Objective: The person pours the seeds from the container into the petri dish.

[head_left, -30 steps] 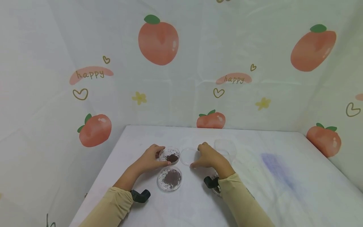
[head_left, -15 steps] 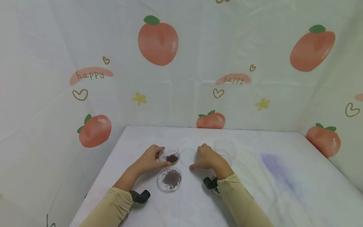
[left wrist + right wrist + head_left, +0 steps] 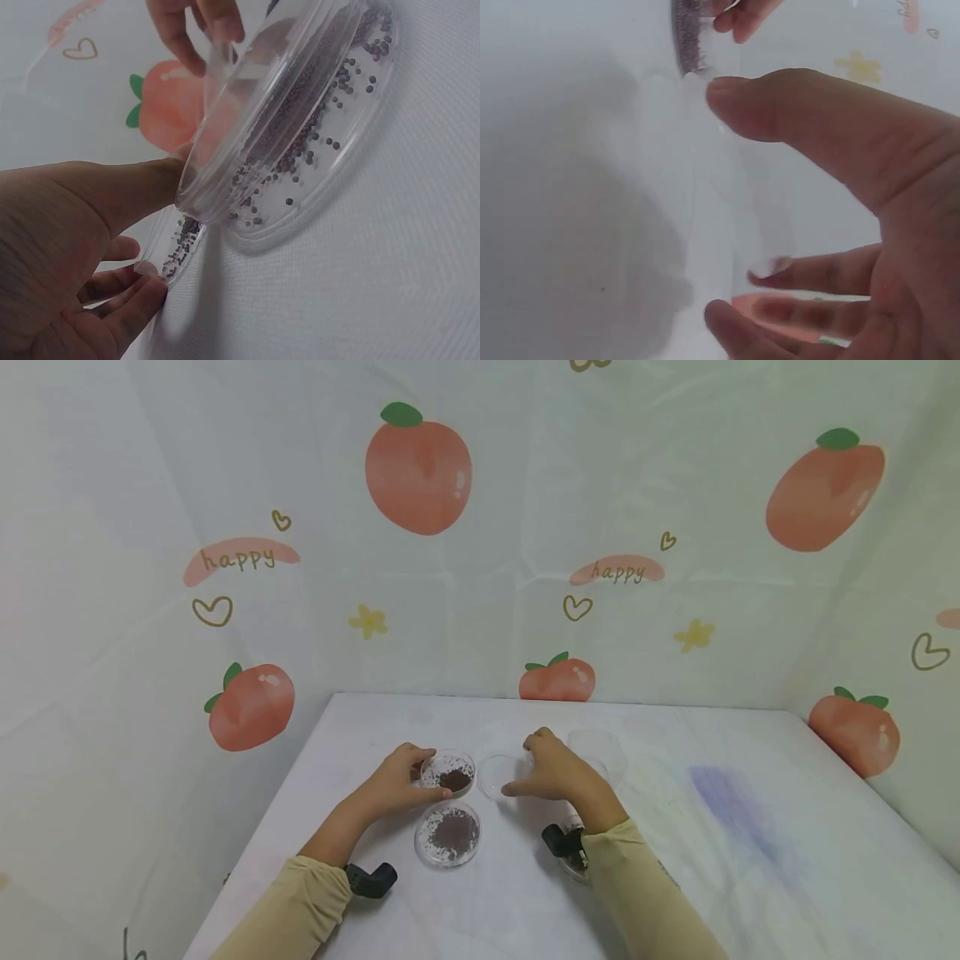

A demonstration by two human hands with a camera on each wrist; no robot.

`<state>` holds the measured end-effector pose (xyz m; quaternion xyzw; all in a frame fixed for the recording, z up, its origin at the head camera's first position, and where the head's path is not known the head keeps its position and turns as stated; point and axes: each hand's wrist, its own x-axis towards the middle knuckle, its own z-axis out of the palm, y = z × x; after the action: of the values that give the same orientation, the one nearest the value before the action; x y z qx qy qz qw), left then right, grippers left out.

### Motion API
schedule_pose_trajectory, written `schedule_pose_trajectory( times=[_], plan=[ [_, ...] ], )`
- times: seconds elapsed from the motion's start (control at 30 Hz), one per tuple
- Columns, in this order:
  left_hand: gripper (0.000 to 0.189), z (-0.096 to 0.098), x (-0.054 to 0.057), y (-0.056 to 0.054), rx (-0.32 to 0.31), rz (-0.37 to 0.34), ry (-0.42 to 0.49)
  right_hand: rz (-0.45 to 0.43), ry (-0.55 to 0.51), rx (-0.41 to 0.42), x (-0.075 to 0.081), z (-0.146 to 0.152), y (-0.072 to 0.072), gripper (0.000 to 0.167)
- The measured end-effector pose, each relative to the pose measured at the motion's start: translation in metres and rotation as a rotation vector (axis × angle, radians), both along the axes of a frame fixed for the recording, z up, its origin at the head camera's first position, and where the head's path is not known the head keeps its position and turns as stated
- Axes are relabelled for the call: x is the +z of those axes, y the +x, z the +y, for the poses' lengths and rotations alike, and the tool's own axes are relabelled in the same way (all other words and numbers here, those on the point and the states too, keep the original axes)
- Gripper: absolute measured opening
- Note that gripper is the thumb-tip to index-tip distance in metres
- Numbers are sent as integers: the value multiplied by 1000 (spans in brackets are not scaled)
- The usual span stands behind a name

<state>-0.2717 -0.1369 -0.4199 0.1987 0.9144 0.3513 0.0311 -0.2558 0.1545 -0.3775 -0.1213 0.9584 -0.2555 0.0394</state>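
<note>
My left hand (image 3: 393, 783) grips a clear petri dish (image 3: 447, 764) of small dark round grains, thumb at its near side and fingers at the far side. A second petri dish of grains (image 3: 448, 837) lies just in front of it; it looms large in the left wrist view (image 3: 330, 150), partly hiding my thumb. To the right of the held dish is a clear round dish (image 3: 495, 777) with no grains visible. My right hand (image 3: 558, 768) hovers at its right side, thumb and fingers spread apart, its thumb tip overlapping the dish in the head view.
Another petri dish with grains (image 3: 574, 865) sits under my right wrist, partly hidden by the wrist camera (image 3: 561, 841). More clear dishes (image 3: 603, 750) lie behind my right hand. A white cloth covers the table (image 3: 675, 827); a printed curtain (image 3: 480, 610) hangs behind.
My right hand has shifted slightly up and right, its thumb drawing away from the near side of the clear dish. My left hand and the dishes have stayed in place.
</note>
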Motion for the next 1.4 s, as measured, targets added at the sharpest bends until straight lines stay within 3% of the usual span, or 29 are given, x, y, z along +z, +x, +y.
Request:
schedule_pose_trajectory(
  times=[0.2,0.4,0.9,1.4],
  plan=[
    [85,0,-1,-1,7,-4,0,82,-102,56,-2,1,-7,84],
    [85,1,-1,-1,11,-16,8,84,-181,54,-5,-1,-10,84],
    [85,1,0,0,8,-6,16,80,-248,124,-1,-5,-8,81],
    [84,1,-1,0,9,-11,17,71,-259,133,3,-6,-4,84]
  ],
)
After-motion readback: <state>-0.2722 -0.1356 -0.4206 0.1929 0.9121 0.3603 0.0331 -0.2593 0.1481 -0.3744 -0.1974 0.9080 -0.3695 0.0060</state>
